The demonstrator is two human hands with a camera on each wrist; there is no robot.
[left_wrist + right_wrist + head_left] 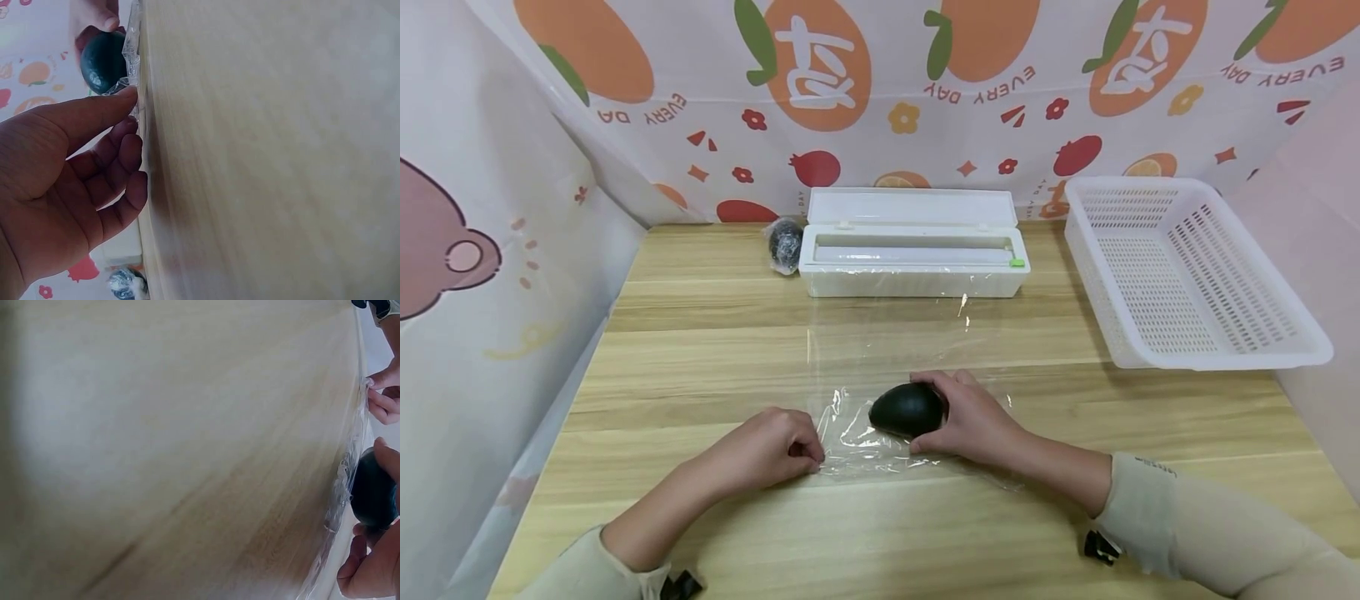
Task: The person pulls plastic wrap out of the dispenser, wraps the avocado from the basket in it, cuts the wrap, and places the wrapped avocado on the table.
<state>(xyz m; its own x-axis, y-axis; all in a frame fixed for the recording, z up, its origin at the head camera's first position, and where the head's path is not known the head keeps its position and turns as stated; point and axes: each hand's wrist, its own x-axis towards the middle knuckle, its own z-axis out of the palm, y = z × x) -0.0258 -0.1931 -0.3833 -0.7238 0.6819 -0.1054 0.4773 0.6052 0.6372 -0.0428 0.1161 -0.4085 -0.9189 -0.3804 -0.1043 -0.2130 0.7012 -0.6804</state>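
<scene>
Much of both wrist views is filled by blurred wooden table [715, 350] surface, so that only narrow strips at the frame edges are legible. In the right wrist view the right hand [375, 562] is cut off at the lower corner, and only part of the dark avocado [374, 494] is seen beyond a crinkled edge of film. In the left wrist view the far end of the table is reduced to a sliver, where a second wrapped dark object [128, 284] can barely be made out.

From the head view, a sheet of transparent cling film [887, 350] is seen drawn out flat from a long white plastic dispenser box [913, 267] with its lid raised; the film is nearly invisible except for glints and for wrinkles at its near end. The avocado [908, 408], smooth, dark green and egg-shaped, lies on the film near the front of the table. It is gripped by the right hand [973, 421], whose fingers are curled over its right side with the thumb beneath. The near left corner of the film is pinched by the left hand [767, 450] between thumb and fingertips, the remaining fingers [125, 162] being loosely curled.

The wrapped dark object [786, 244], glossy with film, rests just left of the dispenser. A white perforated plastic basket [1187, 275], rectangular, stands at the right.
</scene>
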